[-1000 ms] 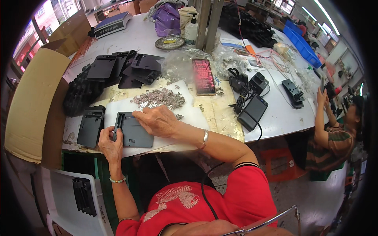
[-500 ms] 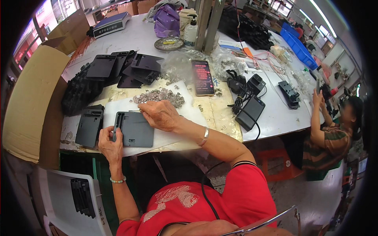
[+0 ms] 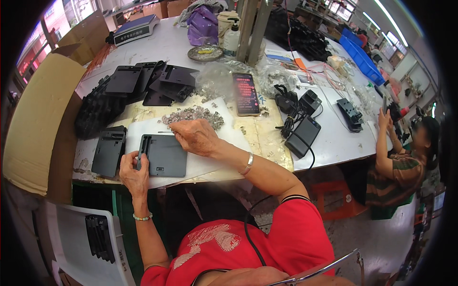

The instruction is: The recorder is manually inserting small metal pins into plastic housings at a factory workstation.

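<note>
Grey panel (image 3: pixel 167 156) on a white sheet (image 3: pixel 142 127), its long slot (image 3: pixel 144 148) running 12 to 6 o'clock.
The left hand (image 3: pixel 134 174) grips its 9 o'clock edge; the right hand (image 3: pixel 197 137) pinches a thin tool (image 3: pixel 165 132) pointing to 9. On the cluttered table (image 3: pixel 174 46), small metal pieces (image 3: pixel 195 114) heap at 1. Another person (image 3: pixel 396 167) sits at 3. A second ago the tool was over the panel; now it is at its 12 o'clock edge.

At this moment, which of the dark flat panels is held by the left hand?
The grey-black panel on the white sheet: the left hand holds its left edge. Another panel lies on that hand's left side; the heaped panels lie farther back.
</note>
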The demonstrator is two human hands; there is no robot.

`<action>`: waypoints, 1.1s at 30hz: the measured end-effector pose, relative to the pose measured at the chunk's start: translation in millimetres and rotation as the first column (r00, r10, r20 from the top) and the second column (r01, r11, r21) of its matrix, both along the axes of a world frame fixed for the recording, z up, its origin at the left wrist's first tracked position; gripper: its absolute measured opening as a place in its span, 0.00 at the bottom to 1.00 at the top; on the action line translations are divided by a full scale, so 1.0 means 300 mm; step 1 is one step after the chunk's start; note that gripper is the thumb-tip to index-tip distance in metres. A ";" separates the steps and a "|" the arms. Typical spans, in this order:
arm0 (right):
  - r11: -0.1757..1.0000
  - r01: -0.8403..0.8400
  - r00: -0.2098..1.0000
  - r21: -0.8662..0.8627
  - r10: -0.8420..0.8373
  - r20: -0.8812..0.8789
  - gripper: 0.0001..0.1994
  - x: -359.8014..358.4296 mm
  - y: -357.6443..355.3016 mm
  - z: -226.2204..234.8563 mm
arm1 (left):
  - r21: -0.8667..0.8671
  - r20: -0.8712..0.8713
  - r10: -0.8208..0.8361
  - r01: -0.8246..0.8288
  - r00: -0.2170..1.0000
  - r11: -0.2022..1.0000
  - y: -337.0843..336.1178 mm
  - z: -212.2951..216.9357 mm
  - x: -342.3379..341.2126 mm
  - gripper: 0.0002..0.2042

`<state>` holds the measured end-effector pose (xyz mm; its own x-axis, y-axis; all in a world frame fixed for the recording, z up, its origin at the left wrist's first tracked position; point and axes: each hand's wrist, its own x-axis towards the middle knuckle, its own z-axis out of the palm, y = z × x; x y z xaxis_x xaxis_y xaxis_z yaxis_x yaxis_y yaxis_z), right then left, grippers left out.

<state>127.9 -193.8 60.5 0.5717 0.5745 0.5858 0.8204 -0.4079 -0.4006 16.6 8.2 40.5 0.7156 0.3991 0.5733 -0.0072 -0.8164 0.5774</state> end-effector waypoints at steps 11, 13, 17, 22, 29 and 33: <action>0.995 0.031 0.999 0.096 -0.029 -0.030 0.06 0.008 -0.020 0.045 | -0.069 0.026 0.007 -0.005 1.000 0.998 -0.018 0.004 0.023 0.09; 0.997 0.044 0.997 0.069 -0.040 -0.060 0.05 0.009 -0.008 0.042 | -0.075 -0.003 0.037 -0.037 0.999 0.996 -0.008 0.005 0.008 0.09; 0.996 0.048 0.998 0.078 -0.044 -0.048 0.08 0.012 -0.016 0.042 | -0.028 0.034 0.011 -0.010 0.999 1.000 -0.002 0.002 0.005 0.09; 0.992 0.109 0.992 0.070 -0.103 -0.075 0.08 0.026 -0.030 0.054 | -0.008 0.035 -0.012 0.012 0.999 1.000 0.002 0.001 0.001 0.10; 0.976 0.216 0.976 -0.003 -0.216 -0.010 0.05 0.107 -0.087 0.048 | -0.101 -0.040 -0.025 0.021 0.999 0.995 -0.012 0.019 0.006 0.10; 0.964 0.265 0.949 -0.024 -0.265 -0.172 0.08 0.145 -0.106 0.065 | -0.077 -0.045 -0.029 0.026 0.999 0.997 0.004 0.008 0.000 0.11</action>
